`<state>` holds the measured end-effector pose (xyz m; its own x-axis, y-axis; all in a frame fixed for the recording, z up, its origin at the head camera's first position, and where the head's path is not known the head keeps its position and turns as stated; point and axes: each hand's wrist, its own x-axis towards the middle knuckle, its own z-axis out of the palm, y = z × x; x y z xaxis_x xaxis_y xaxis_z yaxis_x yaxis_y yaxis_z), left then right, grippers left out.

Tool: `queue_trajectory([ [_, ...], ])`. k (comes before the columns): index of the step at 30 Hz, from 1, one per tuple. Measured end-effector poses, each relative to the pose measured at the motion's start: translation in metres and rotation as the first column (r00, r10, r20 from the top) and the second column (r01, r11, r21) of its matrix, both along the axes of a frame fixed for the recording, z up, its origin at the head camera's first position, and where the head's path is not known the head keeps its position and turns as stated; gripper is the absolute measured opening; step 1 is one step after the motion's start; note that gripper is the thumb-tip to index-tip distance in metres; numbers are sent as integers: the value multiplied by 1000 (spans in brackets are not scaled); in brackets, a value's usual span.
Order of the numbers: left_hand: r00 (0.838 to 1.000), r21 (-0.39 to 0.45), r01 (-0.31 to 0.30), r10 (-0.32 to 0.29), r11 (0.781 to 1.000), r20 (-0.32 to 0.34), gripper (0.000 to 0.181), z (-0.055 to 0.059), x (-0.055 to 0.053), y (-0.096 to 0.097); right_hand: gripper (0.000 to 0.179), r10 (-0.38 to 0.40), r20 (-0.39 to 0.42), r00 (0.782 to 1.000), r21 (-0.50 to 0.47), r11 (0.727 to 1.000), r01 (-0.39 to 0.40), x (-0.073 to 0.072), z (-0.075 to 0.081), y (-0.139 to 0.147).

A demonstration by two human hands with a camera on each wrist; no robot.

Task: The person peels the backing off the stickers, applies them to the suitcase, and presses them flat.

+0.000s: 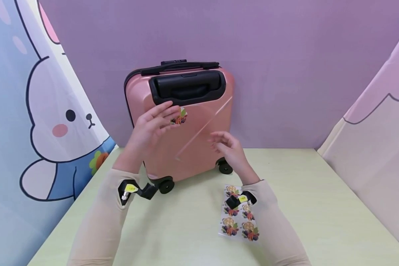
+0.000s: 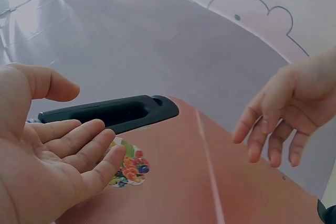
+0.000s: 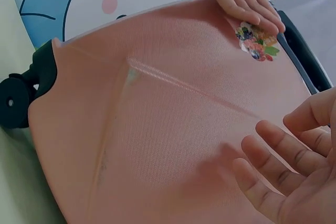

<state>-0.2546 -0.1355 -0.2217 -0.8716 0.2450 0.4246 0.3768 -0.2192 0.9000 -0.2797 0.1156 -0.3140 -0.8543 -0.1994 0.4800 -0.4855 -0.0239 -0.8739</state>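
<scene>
A pink hard-shell suitcase [image 1: 199, 125] stands upright on the table, its black handle recess [image 1: 189, 87] near the top. Just below that recess, a colourful fruit sticker [image 3: 257, 41] lies on the shell. My left hand [image 1: 154, 123] is beside the sticker with fingers extended, overlapping part of it in the head view. Its palm and loosely bent fingers show in the left wrist view, holding nothing. Over the lower right of the suitcase front hovers my right hand [image 1: 229, 147], fingers relaxed and apart from one another in the right wrist view, with nothing in them.
A sheet of fruit stickers [image 1: 231, 225] lies on the pale table [image 1: 302, 195], partly covered by the right forearm. Black wheels [image 1: 166, 186] support the suitcase. Behind it hangs a purple backdrop [image 1: 286, 74], with a cartoon-printed cloth [image 1: 60, 122] at the left.
</scene>
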Motion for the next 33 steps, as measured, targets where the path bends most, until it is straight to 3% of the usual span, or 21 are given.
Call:
queue_trajectory([
  [6,1000,52,20,-19,998,-19,47,-2,2,-5,33,-33,15,999,23,999,32,0,-2,11],
  [13,999,70,-8,11,997,-39,45,-11,4,-7,34,-79,29,996,86,993,76,1,-10,28],
  [25,993,-15,-114,113,993,-38,39,-39,6,12,32,-124,45,991,197,974,113,2,-37,57],
  [33,997,-52,-72,70,996,-37,36,-68,5,41,29,-177,48,983,309,938,154,2,-57,75],
])
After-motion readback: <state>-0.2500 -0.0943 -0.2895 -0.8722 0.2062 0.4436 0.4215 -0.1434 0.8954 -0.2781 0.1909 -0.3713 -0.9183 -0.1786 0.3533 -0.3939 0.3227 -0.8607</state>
